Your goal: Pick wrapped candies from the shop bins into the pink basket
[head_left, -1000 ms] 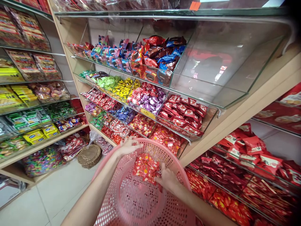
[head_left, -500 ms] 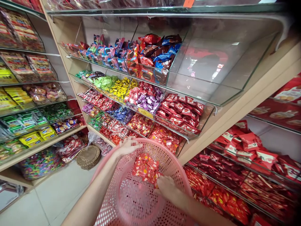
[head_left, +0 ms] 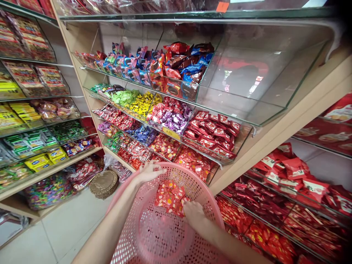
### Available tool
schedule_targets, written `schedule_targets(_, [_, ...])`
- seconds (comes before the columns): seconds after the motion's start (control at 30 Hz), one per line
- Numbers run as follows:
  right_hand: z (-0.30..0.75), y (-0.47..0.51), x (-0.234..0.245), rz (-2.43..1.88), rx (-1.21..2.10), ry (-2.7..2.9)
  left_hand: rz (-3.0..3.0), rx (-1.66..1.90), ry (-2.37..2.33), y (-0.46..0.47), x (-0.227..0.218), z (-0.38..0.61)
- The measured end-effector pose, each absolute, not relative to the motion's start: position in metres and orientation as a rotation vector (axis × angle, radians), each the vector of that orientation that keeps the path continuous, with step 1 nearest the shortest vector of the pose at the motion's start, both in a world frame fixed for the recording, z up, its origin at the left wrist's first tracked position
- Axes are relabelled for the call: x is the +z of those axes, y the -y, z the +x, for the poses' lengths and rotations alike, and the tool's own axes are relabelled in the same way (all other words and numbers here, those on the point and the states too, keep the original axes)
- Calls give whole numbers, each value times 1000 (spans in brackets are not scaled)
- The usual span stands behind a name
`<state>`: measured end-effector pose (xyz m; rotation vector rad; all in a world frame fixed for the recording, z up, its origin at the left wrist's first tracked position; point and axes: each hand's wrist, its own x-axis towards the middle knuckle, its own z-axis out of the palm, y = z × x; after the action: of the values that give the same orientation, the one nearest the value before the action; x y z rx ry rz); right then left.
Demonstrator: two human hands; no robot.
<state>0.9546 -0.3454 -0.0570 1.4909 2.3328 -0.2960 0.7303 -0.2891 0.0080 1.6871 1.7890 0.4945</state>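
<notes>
The red packets (head_left: 169, 196) lie in a loose heap inside the pink basket (head_left: 154, 238), against its far wall and just below the rim. The basket is tilted, with its mouth toward the person.

The right hand (head_left: 194, 216) is inside the basket, fingers curled onto the near edge of the heap. Whether they pinch a packet or only press on it cannot be told. The left hand (head_left: 150, 170) is clasped over the far rim and carries the basket alone.

Directly beyond the rim stands a glass shelf bin (head_left: 194, 161) filled with similar red and orange packets. More bins of wrapped sweets rise above it. A tiled floor (head_left: 55, 227) lies below on the left.

Probable faults:
- Tilt: the heap rests on a sloping perforated wall. A steeper tilt would likely slide packets toward the mouth and onto the floor.
- Grip: one hand supports the rim. Downward pressure from the right hand could twist the basket out of that hold.
- Contact: the rim sits near the glass bin front and could knock it.
</notes>
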Motion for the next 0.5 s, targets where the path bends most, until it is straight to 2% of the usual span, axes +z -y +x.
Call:
schedule_targets(0.1, [962, 337, -52, 1533, -345, -2314, 1698, 527, -1776, 287, 4, 728])
schedule_targets(0.17, [967, 329, -48, 1622, -535, -2326, 1711, 538, -1762, 285, 2, 727])
schedule_targets(0.3, [968, 314, -48, 1874, -1352, -2007, 1732, 523, -1759, 284, 1, 728])
schedule_targets(0.37, [963, 310, -52, 1993, -1658, -1769, 1739, 523, -1770, 283, 1, 730])
schedule_targets(0.43, [958, 310, -56, 2079, -1786, -1675, 1739, 526, -1786, 282, 1, 731])
schedule_targets(0.5, [954, 310, -59, 2126, -1776, -1704, 1735, 524, -1791, 282, 1, 731])
